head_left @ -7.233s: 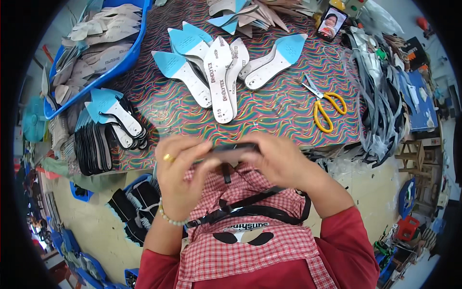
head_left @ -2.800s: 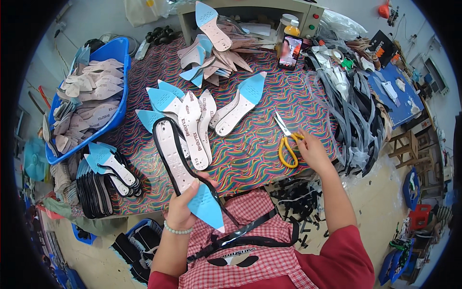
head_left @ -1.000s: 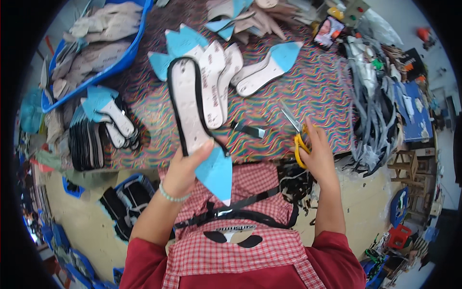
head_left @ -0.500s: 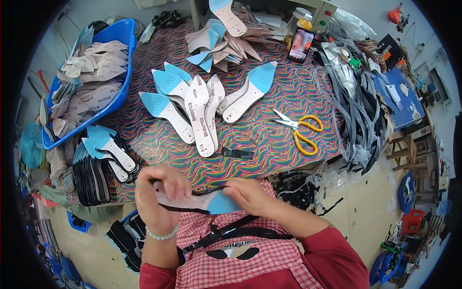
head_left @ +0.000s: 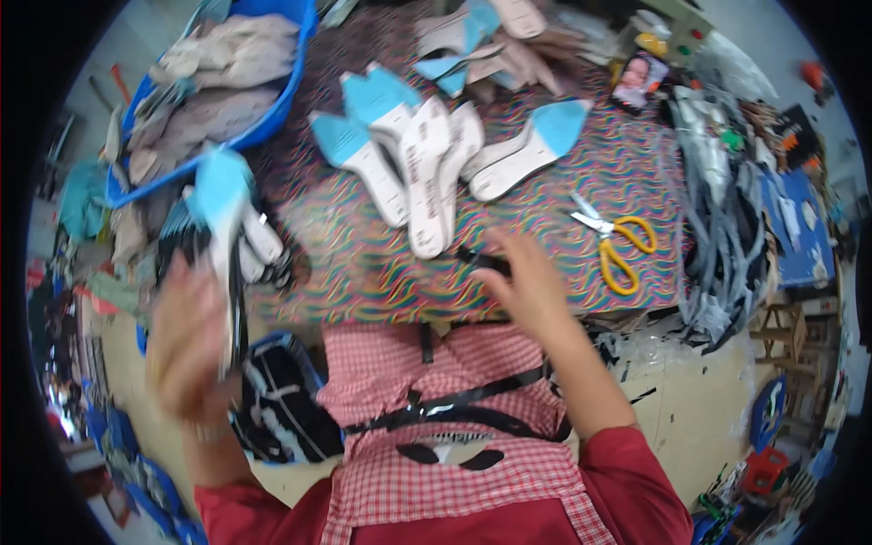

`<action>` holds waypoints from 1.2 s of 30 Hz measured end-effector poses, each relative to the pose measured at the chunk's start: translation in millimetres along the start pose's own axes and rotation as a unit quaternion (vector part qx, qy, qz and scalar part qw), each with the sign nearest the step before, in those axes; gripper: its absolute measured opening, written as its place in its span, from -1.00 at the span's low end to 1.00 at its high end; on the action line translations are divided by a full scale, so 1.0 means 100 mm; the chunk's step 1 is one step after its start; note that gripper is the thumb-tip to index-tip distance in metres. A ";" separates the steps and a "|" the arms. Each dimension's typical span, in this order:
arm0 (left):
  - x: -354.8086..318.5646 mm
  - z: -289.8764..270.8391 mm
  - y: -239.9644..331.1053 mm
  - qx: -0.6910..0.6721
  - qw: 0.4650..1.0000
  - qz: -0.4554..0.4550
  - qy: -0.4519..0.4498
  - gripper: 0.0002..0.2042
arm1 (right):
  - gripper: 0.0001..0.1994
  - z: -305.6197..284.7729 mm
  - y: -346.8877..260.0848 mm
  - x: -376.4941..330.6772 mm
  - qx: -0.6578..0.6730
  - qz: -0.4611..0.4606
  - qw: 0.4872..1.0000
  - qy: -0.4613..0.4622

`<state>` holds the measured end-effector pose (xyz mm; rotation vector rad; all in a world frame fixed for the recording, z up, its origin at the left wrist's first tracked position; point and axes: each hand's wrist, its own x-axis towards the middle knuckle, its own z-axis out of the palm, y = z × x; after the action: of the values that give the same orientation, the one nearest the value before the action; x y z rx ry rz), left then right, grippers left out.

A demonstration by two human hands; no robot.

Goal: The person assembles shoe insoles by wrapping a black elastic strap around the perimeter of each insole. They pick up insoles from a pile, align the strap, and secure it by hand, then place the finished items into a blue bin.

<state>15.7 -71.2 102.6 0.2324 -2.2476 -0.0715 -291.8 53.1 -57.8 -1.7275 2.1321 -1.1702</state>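
Left hand (head_left: 186, 331) is at 8 o'clock, blurred; it is gripping an insole (head_left: 222, 232) by its lower end, blue heel patch pointing up toward 10 o'clock, a dark strap edge running down its side. Fingers are closed round it; exact finger placement I cannot tell through the blur. The insole is hanging over the stack of finished pieces (head_left: 259, 250) at the table's left edge, just below the blue tub (head_left: 282, 113).

At centre, loose insoles (head_left: 427, 173) are lying fanned on the patterned cloth (head_left: 563, 227), toward 12 o'clock.

Right hand (head_left: 527, 286) is just right of centre, fingers spread, palm down, over a small black strap piece (head_left: 481, 262); touching or just above it, unclear. Yellow-handled scissors (head_left: 613, 245) are lying near, at 2 o'clock. Grey straps (head_left: 718, 227) are piled at 3 o'clock.

Judgement: the strapped insole is being set aside on the left stack while the right hand is reaching for the next strap piece. Next move calls for a clean release onto the pile without toppling it, then a pinch on the black piece.
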 end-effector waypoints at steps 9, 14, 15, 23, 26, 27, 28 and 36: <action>-1.30 0.02 -0.79 0.146 0.957 -0.215 -0.128 -0.73 | -0.87 -0.26 0.06 -0.43 -0.062 0.037 0.995 -0.071; -2.77 -0.13 -0.07 -0.107 0.720 -0.682 -0.072 -0.73 | -0.83 -1.19 0.59 -1.38 -0.236 0.154 0.959 -0.039; -3.20 -0.11 0.09 -0.087 0.627 -0.754 -0.178 -0.61 | -0.81 -1.23 0.58 -1.47 -0.288 0.145 0.946 -0.011; -4.26 0.76 1.16 -0.470 0.321 -0.782 0.254 -0.76 | -0.90 0.24 -0.79 -0.86 0.121 0.072 0.965 -0.222; -3.66 0.38 0.92 -0.474 0.358 -0.654 0.469 -0.72 | -0.89 0.89 -1.66 -0.66 0.244 -0.114 0.885 -0.379; -3.37 0.22 0.89 -0.477 0.372 -0.630 0.487 -0.69 | -0.87 1.09 -1.87 -0.67 0.277 -0.161 0.861 -0.394; -3.14 0.09 0.89 -0.479 0.403 -0.625 0.466 -0.67 | -0.85 1.28 -2.07 -0.67 0.288 -0.183 0.850 -0.402; -2.52 -0.16 1.12 -0.620 0.424 -0.527 0.397 -0.44 | -0.78 1.93 -2.41 -0.77 0.266 -0.162 0.874 -0.372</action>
<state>167.7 87.1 -64.3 0.6095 -0.3399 -1.7699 25.8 24.6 -59.1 -1.8624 0.9909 -0.8231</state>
